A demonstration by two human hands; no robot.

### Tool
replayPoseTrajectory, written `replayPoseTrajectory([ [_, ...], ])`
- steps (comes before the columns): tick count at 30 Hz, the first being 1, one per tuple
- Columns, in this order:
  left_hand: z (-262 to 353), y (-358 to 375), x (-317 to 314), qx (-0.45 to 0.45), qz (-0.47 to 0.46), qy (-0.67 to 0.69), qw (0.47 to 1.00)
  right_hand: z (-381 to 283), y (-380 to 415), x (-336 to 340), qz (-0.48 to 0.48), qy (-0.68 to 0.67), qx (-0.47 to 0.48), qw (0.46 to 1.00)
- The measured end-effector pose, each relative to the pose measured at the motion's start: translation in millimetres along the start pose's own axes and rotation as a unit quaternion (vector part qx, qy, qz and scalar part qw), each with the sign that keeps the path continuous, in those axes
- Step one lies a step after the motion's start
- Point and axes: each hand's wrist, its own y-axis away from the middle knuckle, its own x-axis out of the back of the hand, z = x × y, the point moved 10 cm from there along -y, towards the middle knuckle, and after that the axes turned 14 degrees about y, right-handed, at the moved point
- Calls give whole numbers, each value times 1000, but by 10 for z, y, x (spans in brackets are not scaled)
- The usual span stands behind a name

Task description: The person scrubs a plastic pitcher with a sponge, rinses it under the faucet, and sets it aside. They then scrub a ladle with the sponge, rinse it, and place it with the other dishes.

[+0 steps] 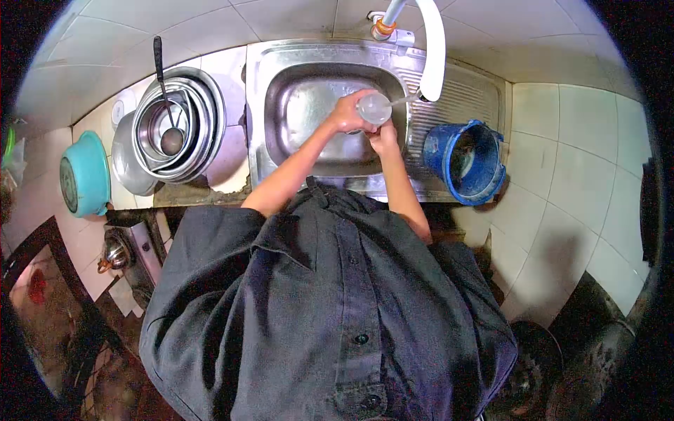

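Observation:
A small see-through cup [374, 109] is over the right side of the steel sink [288, 105]. Its left side is gripped by my left hand [349, 112], with the fingers curled around it. My right hand [384, 137] is closed against the lower right part of the cup, its fingertips partly hidden. From the white faucet [433, 52], a thin stream of water runs down to the cup's rim. Both forearms reach over the sink's front edge.
Stacked metal bowls [203, 105] with a ladle [170, 140] in them stand left of the sink. Further left is a turquoise basin [91, 172]. A blue bucket [439, 151] lies tilted on the ridged drainboard [463, 91], close to my right forearm.

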Motion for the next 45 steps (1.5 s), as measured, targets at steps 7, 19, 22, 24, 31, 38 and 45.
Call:
replayPoseTrajectory([
  [7, 25, -97, 51, 24, 30, -36, 999, -32, 206, -166, 2, -88, -52, 995],
  [19, -753, -267, 10, 215, 56, 307, 925, -393, 596, -334, -25, -23, 25, 999],
  [22, -762, 85, -113, 359, 43, 456, 813, -655, 768, -457, -10, 108, 101, 989],
  [24, -1049, 117, -147, 367, -5, 527, 766, -572, 536, -413, -17, 156, 144, 977],
  [31, -1064, 444, 154, 372, 65, 489, 787, -737, 563, -917, -77, 337, 204, 916],
  [38, -1534, 513, 190, 438, 101, 480, 753, -930, 507, -353, 107, 279, 232, 926],
  [45, -1455, 511, 0, 472, 68, 479, 737, -984, 681, -442, -10, 321, 233, 918],
])
